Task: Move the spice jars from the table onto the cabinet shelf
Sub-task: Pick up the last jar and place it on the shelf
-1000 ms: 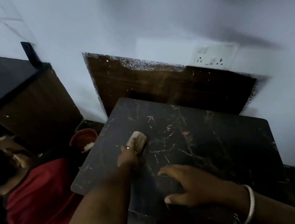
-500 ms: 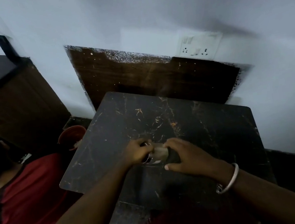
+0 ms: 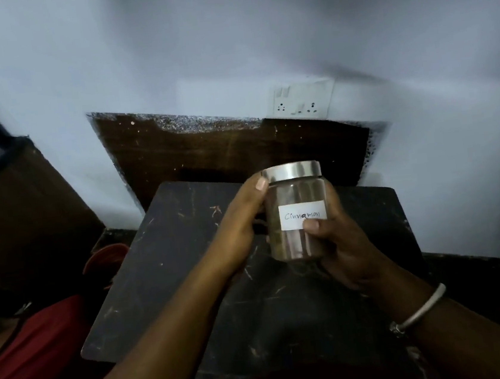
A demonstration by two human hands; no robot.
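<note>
Cinnamon jar now upright off the table, fingers of left hand and right hand wrapped around it.

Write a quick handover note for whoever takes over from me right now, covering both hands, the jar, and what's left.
Left hand: gripping the jar's left side, thumb up by the lid.
Right hand: gripping the right side, thumb on the label.
Cinnamon jar: upright, metal lid on, held clear above the dark table.
Done: jar is lifted off the table; no other jars show on it.
Left: carry this jar to the cabinet shelf, which isn't clearly in view, and set it down.
</note>
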